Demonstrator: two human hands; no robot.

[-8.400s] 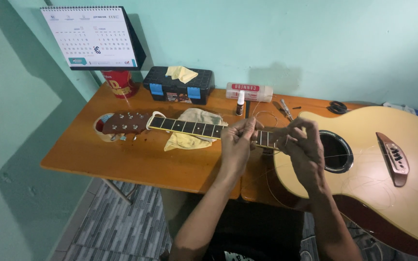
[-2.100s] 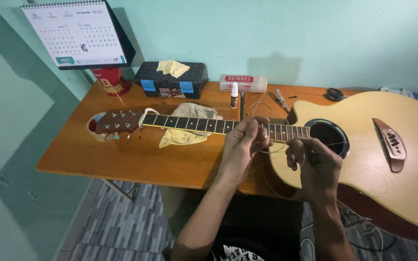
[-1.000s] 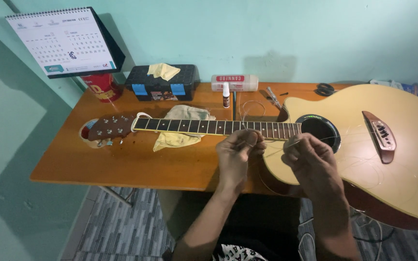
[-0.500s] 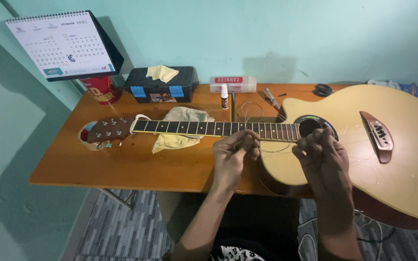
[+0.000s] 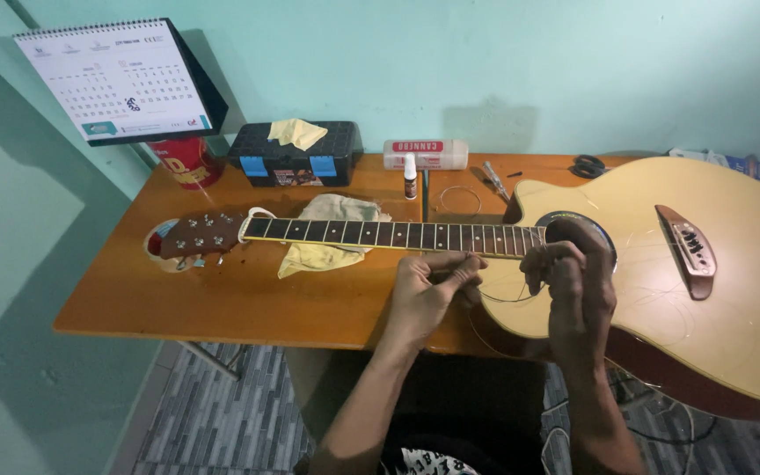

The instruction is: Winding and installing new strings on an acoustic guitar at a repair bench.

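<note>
My left hand (image 5: 428,295) has its fingers (image 5: 461,269) drawn narrow, thumb and fingertips pinched together on a thin guitar string (image 5: 507,297). The hand sits just below the upper frets, over the near edge of the table (image 5: 222,303). My right hand (image 5: 573,286) is curled, fingers bent inward toward the palm, closed on the same string beside the sound hole (image 5: 578,236). Between the two hands the string sags in a shallow loop across the light top of the guitar body (image 5: 705,334). Whether the string is fixed at either end cannot be told.

The acoustic guitar lies flat, face up. Its body overhangs the table at my right; its neck (image 5: 389,235) runs left across the table. The headstock (image 5: 200,235) rests at the far left over a round white object. The bridge (image 5: 688,239) is dark brown and lies right of the sound hole.

A yellow cloth (image 5: 327,246) lies under the neck, touching it. Behind the neck stands a small white bottle (image 5: 410,176). Further back, against the wall, sit a black case with blue latches (image 5: 296,156), with a second yellow cloth on its lid, and a white and red tube (image 5: 426,155) lying on its side. A red cup (image 5: 185,161) stands at the far left corner beneath a desk calendar (image 5: 120,79). Scissors (image 5: 587,164) lie near the upper edge of the guitar body.
</note>
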